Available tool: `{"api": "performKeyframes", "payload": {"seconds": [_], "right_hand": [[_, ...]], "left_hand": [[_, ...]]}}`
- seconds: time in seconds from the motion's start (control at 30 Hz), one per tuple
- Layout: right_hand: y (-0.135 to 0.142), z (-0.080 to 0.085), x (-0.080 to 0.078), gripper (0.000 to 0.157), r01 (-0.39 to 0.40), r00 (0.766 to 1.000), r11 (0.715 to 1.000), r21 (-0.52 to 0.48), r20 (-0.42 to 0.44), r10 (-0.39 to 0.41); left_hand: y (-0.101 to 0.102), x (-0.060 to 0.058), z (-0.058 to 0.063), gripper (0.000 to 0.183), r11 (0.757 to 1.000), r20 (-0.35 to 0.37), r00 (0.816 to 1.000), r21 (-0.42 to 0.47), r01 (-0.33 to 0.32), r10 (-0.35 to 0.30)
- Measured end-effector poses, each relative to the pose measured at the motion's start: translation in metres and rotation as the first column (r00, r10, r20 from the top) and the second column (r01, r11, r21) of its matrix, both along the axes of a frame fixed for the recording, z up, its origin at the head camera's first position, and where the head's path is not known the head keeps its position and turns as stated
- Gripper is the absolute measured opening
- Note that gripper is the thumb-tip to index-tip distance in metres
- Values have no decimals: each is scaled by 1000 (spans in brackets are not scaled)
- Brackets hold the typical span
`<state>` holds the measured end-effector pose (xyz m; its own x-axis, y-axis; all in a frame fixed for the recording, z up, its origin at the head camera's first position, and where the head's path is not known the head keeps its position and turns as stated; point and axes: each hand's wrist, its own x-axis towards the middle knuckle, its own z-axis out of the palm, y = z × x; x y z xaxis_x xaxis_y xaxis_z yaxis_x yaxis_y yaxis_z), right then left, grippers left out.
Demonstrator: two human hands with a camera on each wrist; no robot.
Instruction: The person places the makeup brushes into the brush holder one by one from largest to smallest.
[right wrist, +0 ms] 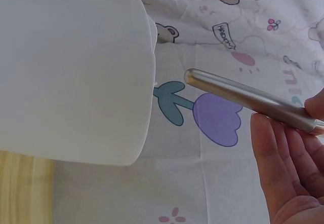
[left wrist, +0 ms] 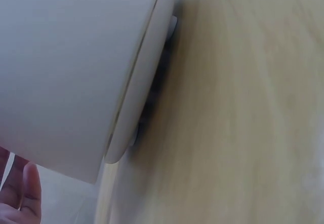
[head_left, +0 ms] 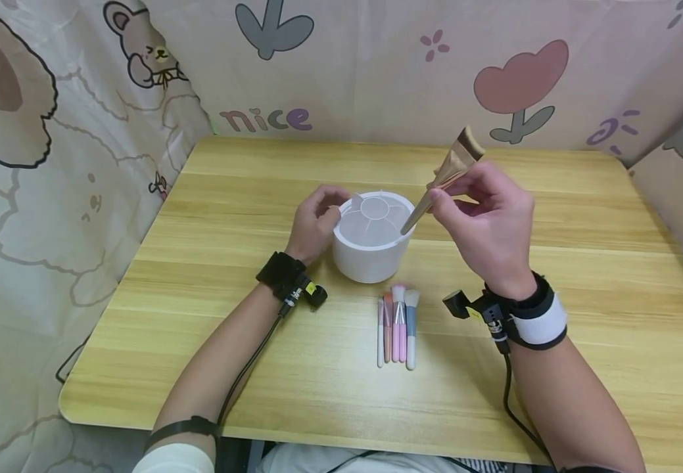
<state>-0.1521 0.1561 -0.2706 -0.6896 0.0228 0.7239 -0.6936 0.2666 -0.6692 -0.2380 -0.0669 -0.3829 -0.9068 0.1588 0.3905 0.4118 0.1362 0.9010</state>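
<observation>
A white round makeup brush holder (head_left: 371,263) stands on the table, with a translucent divided insert at its top. My left hand (head_left: 314,226) grips its left side at the rim; some fingers are hidden behind it. My right hand (head_left: 492,226) pinches a gold makeup brush (head_left: 458,161) between thumb and fingers. The brush tilts, dark-tipped bristles up, handle end down over the holder's right rim. In the right wrist view, the handle (right wrist: 248,97) end appears apart from the holder (right wrist: 76,77). The left wrist view shows the holder's base (left wrist: 144,77) close up.
Several makeup brushes (head_left: 399,328) with pink, white and blue handles lie side by side in front of the holder. The wooden table (head_left: 229,368) has a printed curtain (head_left: 365,85) behind it and at its sides. Cables run from both wrist cameras.
</observation>
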Motion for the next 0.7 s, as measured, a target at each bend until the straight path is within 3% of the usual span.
{"api": "performKeyframes", "payload": {"seconds": [0.4,0.7], "right_hand": [[-6,-1,3,17,-26,1000,999,25,-10,27],[-15,-8,5,14,-53,999,998,42,-10,54]], "left_hand": [[1,0,-1,26,1000,8,1000,-24,-20,20],[1,1,0,28,1000,5,1000,-5,15,-15]]}}
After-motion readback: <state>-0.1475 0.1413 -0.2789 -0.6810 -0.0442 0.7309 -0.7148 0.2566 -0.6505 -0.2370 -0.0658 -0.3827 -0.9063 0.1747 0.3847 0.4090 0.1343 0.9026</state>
